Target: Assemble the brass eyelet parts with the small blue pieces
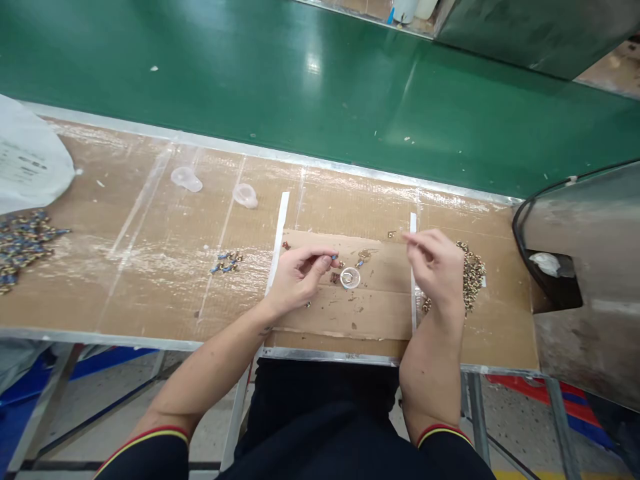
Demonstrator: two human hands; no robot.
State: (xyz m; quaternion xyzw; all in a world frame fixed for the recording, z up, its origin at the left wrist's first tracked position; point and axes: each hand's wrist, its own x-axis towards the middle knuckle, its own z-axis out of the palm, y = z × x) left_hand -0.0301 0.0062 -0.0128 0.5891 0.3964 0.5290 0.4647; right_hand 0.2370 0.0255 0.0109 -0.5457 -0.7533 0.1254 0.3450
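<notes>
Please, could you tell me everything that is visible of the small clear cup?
The cup is small, round and see-through, plastic by its look, with a pale rim. It stands open side up on the cardboard, between the left hand and the right hand; neither seems to touch it. Something small shows inside, too unclear to name.

That head-worn camera over there sits high above the near edge of the cardboard-covered bench (160,220), tipped forward and down, far enough up to catch the bench's full depth and the green surface (210,80) beyond it.
</notes>
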